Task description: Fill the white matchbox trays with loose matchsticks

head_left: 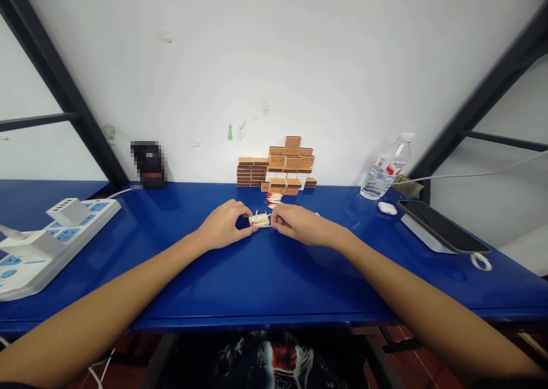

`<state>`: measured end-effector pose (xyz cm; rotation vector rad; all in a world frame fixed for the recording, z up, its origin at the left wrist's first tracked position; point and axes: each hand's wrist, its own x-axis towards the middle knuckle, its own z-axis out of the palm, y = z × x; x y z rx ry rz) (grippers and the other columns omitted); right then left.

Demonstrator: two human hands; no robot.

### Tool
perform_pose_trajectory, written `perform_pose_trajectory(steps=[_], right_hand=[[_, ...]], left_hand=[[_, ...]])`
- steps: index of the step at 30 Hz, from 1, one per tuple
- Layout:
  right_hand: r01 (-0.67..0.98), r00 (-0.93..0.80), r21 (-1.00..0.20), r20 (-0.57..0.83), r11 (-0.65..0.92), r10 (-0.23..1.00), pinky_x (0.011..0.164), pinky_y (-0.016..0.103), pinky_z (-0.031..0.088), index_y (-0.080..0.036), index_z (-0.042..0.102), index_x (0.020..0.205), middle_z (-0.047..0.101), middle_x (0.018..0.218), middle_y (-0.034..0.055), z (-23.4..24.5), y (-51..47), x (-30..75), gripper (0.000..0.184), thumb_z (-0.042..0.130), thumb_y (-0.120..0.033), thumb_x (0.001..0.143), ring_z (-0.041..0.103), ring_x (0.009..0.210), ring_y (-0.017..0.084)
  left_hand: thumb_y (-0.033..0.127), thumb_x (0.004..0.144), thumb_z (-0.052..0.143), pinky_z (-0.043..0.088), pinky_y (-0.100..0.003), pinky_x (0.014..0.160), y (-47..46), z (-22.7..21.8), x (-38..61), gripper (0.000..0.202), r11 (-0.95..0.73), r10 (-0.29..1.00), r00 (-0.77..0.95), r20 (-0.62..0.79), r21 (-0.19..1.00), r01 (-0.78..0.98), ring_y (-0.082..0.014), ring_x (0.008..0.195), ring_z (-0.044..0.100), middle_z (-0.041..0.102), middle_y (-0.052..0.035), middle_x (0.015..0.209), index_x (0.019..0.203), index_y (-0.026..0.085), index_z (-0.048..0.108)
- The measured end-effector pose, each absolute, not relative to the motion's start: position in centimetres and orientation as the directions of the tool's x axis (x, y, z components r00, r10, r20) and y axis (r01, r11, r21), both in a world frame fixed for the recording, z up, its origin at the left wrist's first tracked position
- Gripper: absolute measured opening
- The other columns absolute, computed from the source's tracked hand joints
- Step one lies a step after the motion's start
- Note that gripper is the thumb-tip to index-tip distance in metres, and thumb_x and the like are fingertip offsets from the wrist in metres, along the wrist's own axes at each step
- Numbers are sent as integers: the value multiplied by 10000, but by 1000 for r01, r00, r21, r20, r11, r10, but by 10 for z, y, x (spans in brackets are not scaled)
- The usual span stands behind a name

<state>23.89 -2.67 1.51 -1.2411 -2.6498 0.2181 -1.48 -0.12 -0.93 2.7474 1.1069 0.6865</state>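
Note:
A small white matchbox tray with several matches lying in it is on the blue table, between my two hands. My left hand grips the tray's left end, thumb in front and fingers behind. At the right end, my right hand is closed with its fingertips pinched together; what they pinch is too small to make out. One or two matches stick up over the tray's rim. Just behind it lies a loose pile of red-tipped matches, partly hidden by my right hand.
Matchboxes are stacked against the wall behind the pile. On the right are a water bottle, a white earbud case and a phone on a white stand. A power strip with plugs lies at the left.

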Motion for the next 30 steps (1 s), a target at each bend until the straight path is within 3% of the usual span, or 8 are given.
perform_pose_trajectory(steps=[4, 6, 12, 18, 26, 30], right_hand=[[834, -545, 5, 163, 551, 823, 672, 287, 390, -146, 615, 1053, 672, 1112, 124, 22, -30, 231, 140, 494, -215, 1063, 630, 865, 199], [830, -557, 62, 140, 554, 819, 674, 294, 396, -152, 617, 1055, 670, 1132, 127, 22, -31, 227, 163, 470, -218, 1075, 650, 910, 216], [820, -544, -52, 238, 570, 804, 765, 292, 428, -167, 612, 1148, 688, 1173, 110, 18, -28, 231, 163, 488, -248, 1081, 664, 1000, 216], [816, -547, -99, 191, 570, 815, 682, 282, 349, -185, 654, 972, 716, 1020, 74, 12, -25, 232, 112, 568, -221, 1035, 642, 877, 192], [798, -588, -29, 185, 602, 788, 670, 293, 329, -177, 666, 999, 707, 1056, 94, 19, -32, 232, 116, 564, -223, 1029, 634, 870, 200], [790, -587, -64, 206, 609, 783, 685, 296, 346, -171, 677, 1010, 724, 1036, 100, 20, -32, 235, 104, 581, -212, 1009, 639, 872, 207]], left_hand=[[431, 915, 723, 522, -406, 865, -5, -7, -13, 266, -758, 649, 654, 388, 255, 601, -264, 988, 646, 732, -74, 1057, 1045, 200, 708], [424, 918, 718, 523, -406, 877, -7, -6, -11, 259, -778, 626, 665, 407, 257, 574, -259, 993, 645, 732, -72, 1063, 1046, 200, 706], [407, 917, 729, 521, -395, 878, -8, -5, -11, 245, -780, 625, 675, 393, 274, 563, -248, 981, 644, 730, -64, 1045, 1043, 198, 709], [406, 906, 745, 516, -385, 868, -8, -7, -11, 254, -769, 639, 675, 369, 288, 570, -250, 972, 647, 734, -62, 1031, 1048, 199, 712], [416, 913, 734, 508, -389, 885, -8, -7, -10, 246, -772, 636, 682, 361, 277, 573, -249, 976, 643, 730, -62, 1037, 1030, 200, 718], [423, 916, 725, 508, -387, 879, -9, -6, -10, 244, -767, 641, 678, 360, 282, 576, -252, 977, 646, 733, -63, 1037, 1043, 215, 729]])
